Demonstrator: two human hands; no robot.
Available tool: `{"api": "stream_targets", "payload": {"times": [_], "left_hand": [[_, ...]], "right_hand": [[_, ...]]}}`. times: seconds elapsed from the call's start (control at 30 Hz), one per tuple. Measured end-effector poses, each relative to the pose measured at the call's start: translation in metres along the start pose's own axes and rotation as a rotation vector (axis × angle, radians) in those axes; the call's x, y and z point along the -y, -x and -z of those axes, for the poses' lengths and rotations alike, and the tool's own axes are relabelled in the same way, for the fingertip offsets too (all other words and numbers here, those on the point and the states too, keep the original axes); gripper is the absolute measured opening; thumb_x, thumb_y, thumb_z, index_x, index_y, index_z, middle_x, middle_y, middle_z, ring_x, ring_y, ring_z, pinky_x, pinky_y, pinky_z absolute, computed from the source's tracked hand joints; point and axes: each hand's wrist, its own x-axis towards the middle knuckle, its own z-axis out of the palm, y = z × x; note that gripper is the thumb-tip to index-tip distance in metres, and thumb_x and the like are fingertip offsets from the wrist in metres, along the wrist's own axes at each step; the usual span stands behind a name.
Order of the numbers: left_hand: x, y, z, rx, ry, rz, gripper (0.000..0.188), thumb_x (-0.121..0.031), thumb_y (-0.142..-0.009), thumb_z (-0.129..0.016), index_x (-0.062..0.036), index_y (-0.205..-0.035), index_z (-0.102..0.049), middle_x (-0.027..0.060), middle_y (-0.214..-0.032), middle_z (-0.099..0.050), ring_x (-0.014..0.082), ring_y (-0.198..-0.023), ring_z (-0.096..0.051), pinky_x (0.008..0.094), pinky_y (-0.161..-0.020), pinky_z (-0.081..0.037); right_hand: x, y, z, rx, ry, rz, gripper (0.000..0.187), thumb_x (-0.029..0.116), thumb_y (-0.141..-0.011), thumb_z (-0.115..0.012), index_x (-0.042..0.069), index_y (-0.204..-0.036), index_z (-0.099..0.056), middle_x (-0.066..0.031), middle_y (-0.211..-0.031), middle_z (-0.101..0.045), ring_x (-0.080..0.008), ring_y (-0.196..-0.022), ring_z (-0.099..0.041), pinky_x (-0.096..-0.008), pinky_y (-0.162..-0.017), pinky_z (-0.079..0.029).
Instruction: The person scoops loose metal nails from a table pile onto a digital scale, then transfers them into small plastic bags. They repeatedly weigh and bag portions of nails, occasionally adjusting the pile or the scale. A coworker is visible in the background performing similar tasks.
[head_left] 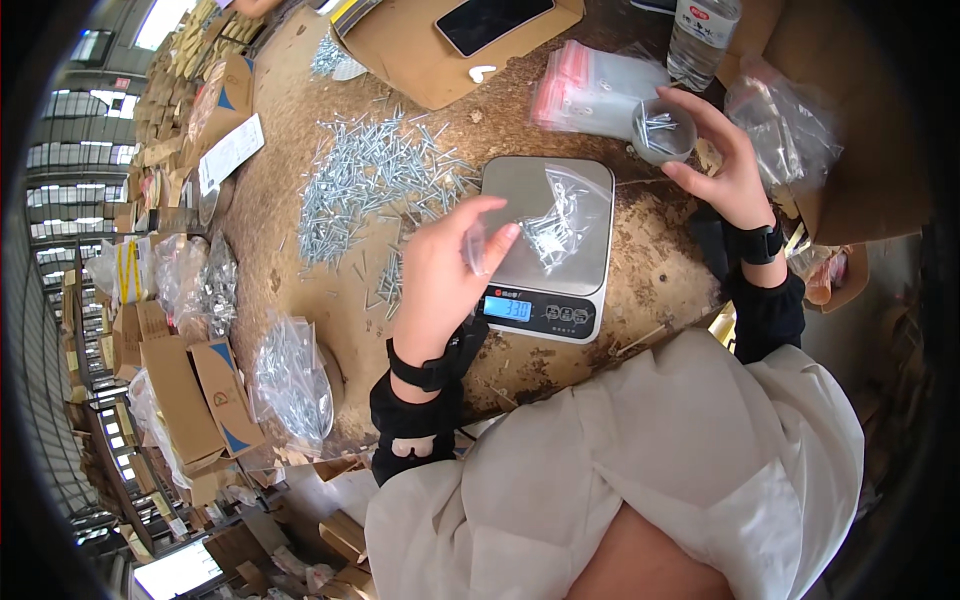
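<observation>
Weighing looks like the step in hand at this worn wooden table, where a wide pile of loose silver screws lies left of the scale. At the far side a cardboard tray holds a phone. For a true reading on the scale, I'd keep fingers and sleeves off the pan and let the lit display settle. By the table's left edge, a clear bag bulges with screws; the stack of red-edged zip bags looks flat. The left hand curls loosely over the pan's left side, clear film by its fingers; I can't tell whether it pinches that. The right hand grasps a cup between thumb and fingers. On the pan lies a small zip bag with screws inside, best kept wholly on the metal. The small cup, right of the scale, carries a few screws; holding it level should avoid spills.
</observation>
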Motion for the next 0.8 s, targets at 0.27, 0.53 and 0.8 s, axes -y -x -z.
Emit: {"api": "stream_targets", "payload": {"times": [0.27, 0.53, 0.8], "left_hand": [[-0.002, -0.002, -0.013, 0.006, -0.058, -0.075, 0.031, -0.027, -0.088, -0.076, -0.0081, -0.111, -0.069, 0.0085, -0.062, -0.055, 0.0218, -0.054, -0.054, 0.0335, -0.055, -0.045], [0.000, -0.001, -0.024, 0.001, -0.062, -0.112, 0.026, -0.025, -0.088, -0.075, -0.0081, -0.106, -0.069, 0.0113, -0.066, -0.060, 0.0262, -0.058, -0.062, 0.0349, -0.059, -0.049], [0.001, 0.038, 0.009, -0.146, 0.148, 0.011, 0.007, -0.008, -0.094, -0.066, -0.0031, -0.099, -0.063, 0.0048, -0.084, -0.067, 0.0100, -0.076, -0.063, 0.0255, -0.070, -0.049]], "right_hand": [[0.002, 0.000, -0.005, 0.040, -0.034, -0.023, 0.065, 0.016, -0.076, -0.079, 0.007, -0.137, -0.057, -0.0070, -0.131, -0.063, -0.0179, -0.117, -0.060, -0.0345, -0.102, -0.045], [0.008, -0.002, -0.011, 0.077, -0.064, -0.042, 0.066, 0.015, -0.075, -0.080, 0.005, -0.137, -0.057, -0.0083, -0.133, -0.062, -0.0197, -0.120, -0.059, -0.0350, -0.105, -0.044], [0.034, -0.009, -0.038, 0.335, 0.060, 0.126, 0.066, 0.014, -0.068, -0.083, 0.002, -0.129, -0.062, -0.0149, -0.126, -0.066, -0.0306, -0.117, -0.061, -0.0395, -0.103, -0.045]]}}
